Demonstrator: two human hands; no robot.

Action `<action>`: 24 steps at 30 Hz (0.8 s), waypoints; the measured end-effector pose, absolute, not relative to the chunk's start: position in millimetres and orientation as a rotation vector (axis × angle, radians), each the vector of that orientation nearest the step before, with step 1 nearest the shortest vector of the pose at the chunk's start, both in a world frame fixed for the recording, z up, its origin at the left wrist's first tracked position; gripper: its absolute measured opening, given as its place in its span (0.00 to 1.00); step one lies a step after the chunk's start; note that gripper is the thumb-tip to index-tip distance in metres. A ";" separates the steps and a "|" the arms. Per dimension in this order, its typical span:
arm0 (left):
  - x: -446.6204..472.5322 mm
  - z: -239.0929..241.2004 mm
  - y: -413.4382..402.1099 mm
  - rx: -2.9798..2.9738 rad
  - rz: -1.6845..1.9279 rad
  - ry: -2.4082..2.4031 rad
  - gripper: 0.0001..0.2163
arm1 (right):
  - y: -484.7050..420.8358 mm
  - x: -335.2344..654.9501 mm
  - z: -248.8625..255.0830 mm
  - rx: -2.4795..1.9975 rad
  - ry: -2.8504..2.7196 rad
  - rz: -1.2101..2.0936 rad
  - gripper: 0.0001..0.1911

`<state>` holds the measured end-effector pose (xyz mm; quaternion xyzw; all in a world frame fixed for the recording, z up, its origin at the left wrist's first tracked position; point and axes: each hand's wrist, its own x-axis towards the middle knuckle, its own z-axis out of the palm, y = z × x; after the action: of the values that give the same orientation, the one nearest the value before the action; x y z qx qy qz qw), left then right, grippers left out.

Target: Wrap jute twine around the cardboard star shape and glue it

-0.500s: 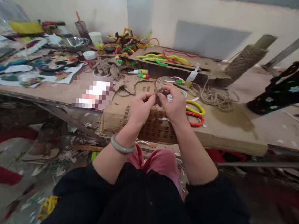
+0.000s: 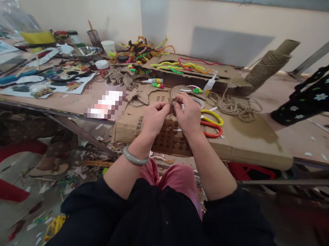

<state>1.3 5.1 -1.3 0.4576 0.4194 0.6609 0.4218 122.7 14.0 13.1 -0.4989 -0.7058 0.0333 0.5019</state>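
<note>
In the head view, my left hand [image 2: 155, 118] and my right hand [image 2: 190, 115] meet over the stacked cardboard. Thumbs and fingers of both pinch a small brown piece [image 2: 173, 102], mostly covered by my fingertips, so its exact kind is unclear. Beside my right hand lie a yellow loop [image 2: 222, 121] and an orange loop [image 2: 219, 134], looking like scissor handles; the rest is hidden. Beyond my hands sit a flat coil of twine [image 2: 178, 89] and a brown woven star shape [image 2: 140, 93]. Printed characters cover the cardboard [image 2: 249, 143] beneath.
A white glue bottle [image 2: 209, 85] and a small glue tube [image 2: 153, 80] stand and lie behind. Farther right are loose twine [image 2: 239, 108], a twine spool [image 2: 268, 70] and a black flowered bag [image 2: 308, 98]. Bright cords [image 2: 181, 65] lie on a cardboard box. A blurred-out rectangle [image 2: 106, 102] is at left.
The view has shifted slightly and become sharper. Both hands keep their pinch on the small brown piece, with only slight finger movement.
</note>
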 end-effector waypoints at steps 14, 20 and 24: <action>1.8 0.3 3.4 1.161 1.642 1.010 0.06 | 14.8 122.8 12.9 -1.168 -1.690 0.170 0.09; 2.2 -0.6 3.3 1.132 1.667 1.038 0.06 | 18.3 125.8 12.2 -1.154 -1.691 0.196 0.12; 2.8 -2.0 4.2 1.098 1.666 0.988 0.06 | 17.6 125.8 12.5 -1.153 -1.722 0.217 0.12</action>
<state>2.8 4.2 -2.0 0.4423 0.3980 0.6714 0.4417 125.8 17.6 12.5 -0.4776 -0.7136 0.0901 0.5046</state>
